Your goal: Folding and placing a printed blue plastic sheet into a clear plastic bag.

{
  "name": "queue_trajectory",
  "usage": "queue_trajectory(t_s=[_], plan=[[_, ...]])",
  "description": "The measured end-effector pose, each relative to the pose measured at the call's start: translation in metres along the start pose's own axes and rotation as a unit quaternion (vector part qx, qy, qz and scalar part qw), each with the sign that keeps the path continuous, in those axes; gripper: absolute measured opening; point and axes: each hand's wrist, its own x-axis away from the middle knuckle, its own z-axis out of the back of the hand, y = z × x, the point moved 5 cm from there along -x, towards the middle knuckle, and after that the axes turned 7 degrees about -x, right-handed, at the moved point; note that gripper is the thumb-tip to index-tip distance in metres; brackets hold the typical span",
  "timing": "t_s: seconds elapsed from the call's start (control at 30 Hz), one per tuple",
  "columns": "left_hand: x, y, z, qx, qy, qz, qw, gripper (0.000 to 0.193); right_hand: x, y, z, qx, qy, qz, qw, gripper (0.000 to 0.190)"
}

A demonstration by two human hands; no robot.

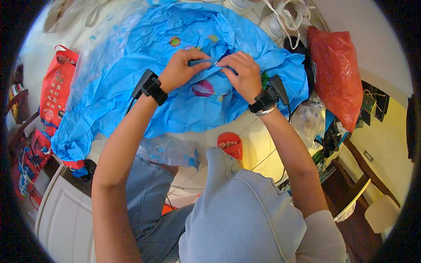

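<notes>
A large, crinkled blue plastic sheet [171, 115] with printed coloured shapes lies spread in front of me. Its material is thin, and whether it is a garment cannot be told. My left hand [181, 69] pinches a folded blue strip of it between thumb and fingers. Close by on the right, my right hand [241, 70] grips the same strip with thumb and forefinger. A small shiny spot, perhaps a snap fastener [216, 63], shows between the fingertips of both hands. Each wrist wears a black strap with a device and a cable.
At right a red plastic bag [335, 75] leans beside a clear bag [309, 120]. On the left lies a red printed bag [58, 87]. Coiled white cord [279, 23] is at the back. Clear plastic film [171, 149] hangs above my lap, near a red slipper [230, 144].
</notes>
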Motion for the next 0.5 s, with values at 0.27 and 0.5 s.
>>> queue_trajectory(t_s=[0.27, 0.5], plan=[[0.003, 0.008, 0.0, -0.023, -0.001, -0.029, 0.999, 0.015, -0.001, -0.003, 0.0, -0.012, -0.012, -0.014, 1.0, 0.017], [0.007, 0.002, 0.001, -0.025, -0.03, 0.029, 0.999, 0.016, -0.001, 0.0, -0.012, 0.019, -0.042, 0.004, 0.999, 0.022]])
